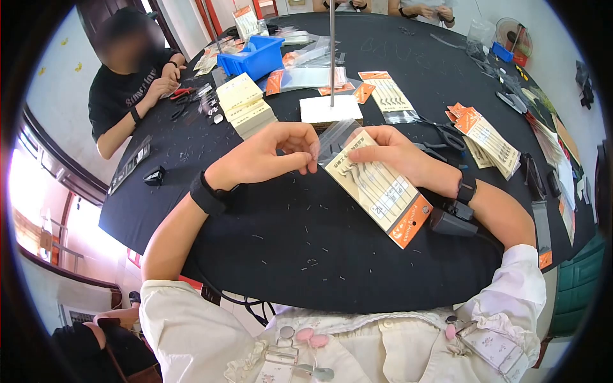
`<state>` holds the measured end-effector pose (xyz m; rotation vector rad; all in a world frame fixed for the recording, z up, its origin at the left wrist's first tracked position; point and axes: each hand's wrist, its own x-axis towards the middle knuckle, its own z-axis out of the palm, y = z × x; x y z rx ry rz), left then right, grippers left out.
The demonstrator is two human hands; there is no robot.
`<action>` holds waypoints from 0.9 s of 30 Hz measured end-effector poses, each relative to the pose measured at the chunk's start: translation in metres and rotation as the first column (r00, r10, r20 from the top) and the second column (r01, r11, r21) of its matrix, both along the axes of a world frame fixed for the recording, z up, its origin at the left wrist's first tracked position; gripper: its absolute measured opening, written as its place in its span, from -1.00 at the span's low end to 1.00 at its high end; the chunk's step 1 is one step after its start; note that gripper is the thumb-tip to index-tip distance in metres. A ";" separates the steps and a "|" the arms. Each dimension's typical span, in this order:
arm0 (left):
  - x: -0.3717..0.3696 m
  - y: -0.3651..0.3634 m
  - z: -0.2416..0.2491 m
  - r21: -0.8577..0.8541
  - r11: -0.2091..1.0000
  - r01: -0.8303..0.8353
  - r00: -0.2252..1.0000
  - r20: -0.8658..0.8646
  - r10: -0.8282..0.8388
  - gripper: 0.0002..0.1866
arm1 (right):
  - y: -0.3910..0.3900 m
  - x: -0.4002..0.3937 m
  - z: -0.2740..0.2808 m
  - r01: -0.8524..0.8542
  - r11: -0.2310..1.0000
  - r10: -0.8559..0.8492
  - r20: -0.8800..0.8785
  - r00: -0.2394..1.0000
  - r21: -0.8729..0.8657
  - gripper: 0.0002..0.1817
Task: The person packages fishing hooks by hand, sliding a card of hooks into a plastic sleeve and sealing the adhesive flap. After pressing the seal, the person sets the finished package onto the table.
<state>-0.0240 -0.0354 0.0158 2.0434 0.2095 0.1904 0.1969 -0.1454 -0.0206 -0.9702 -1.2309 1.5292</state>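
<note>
My right hand (393,156) grips a packet of fishing hooks (377,191), its thumb across the front near the hook end. The cream card is tilted, its orange end pointing down and right, with a row of dark hooks on pale lines. A clear plastic sleeve (335,140) sticks out past the card's upper left end. At the edge of that sleeve, my left hand (278,153) has its thumb and fingertips pinched together; the exact contact is hard to see. Just beyond the hands, a white block (329,110) carries an upright metal rod (332,51).
Left of the block lie stacked cream cards (246,105) and a blue bin (252,56). Scissors (447,135) and hook packets (488,140) are on the right. Small clippings dot the black tablecloth (287,255). A co-worker (131,73) sits at the left; other hands show far across.
</note>
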 end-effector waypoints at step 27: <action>0.001 0.001 -0.002 0.078 0.979 -0.190 0.969 0.174 0.175 -0.77 | 0.000 -0.003 0.002 0.110 0.992 -0.111 -0.010 0.994 -0.058 -0.72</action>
